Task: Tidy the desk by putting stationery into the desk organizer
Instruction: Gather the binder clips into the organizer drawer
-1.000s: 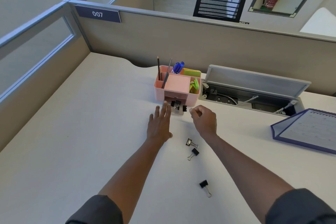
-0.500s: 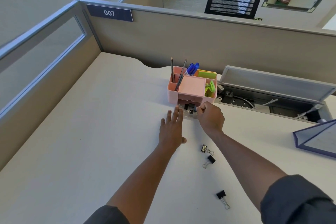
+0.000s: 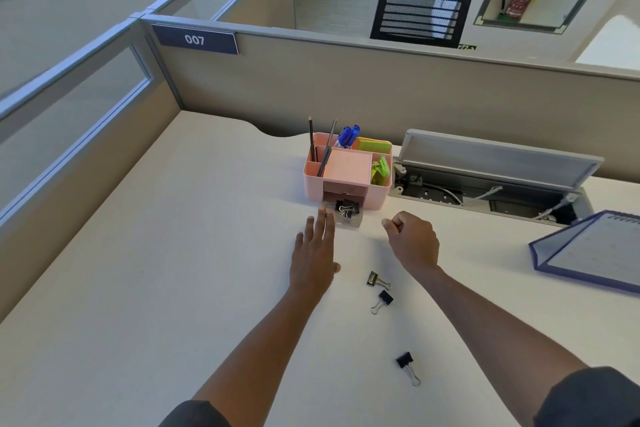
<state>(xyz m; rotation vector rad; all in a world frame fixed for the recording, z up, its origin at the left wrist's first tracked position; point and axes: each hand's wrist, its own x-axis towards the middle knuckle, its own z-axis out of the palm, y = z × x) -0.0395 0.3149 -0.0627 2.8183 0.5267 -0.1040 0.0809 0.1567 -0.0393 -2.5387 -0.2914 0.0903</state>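
the left hand (image 3: 313, 251) lies flat on the tabletop (image 3: 145, 288), fingers straight and slightly spread, its fingertips (image 3: 323, 213) at the left front corner of the small clear drawer (image 3: 346, 215); whether they actually touch the drawer cannot be told. the right hand (image 3: 412, 241) hovers just right of the drawer with its fingers curled into a loose fist, and nothing shows in its grip.

the pink desk organizer (image 3: 348, 172) stands near the back of the tabletop, close to the partition wall (image 3: 346, 87). its drawer is pulled out toward the person and holds black binder clips (image 3: 346, 207). pencils (image 3: 311, 142), blue pens (image 3: 349, 135), yellow sticky notes (image 3: 374, 144) and a green clip (image 3: 381, 168) sit in the upper compartments.

three binder clips lie loose on the tabletop: a gold-toned binder clip (image 3: 375, 280) and a black binder clip (image 3: 382, 300) close together between the forearms, and a nearer binder clip (image 3: 408, 367) well apart from them toward the person.

just right of the organizer an open cable tray (image 3: 491, 184) is set into the surface, lid raised. a blue-edged desk calendar (image 3: 588, 253) stands near the right edge. wide bare surface stretches left of the left hand to the side partition.
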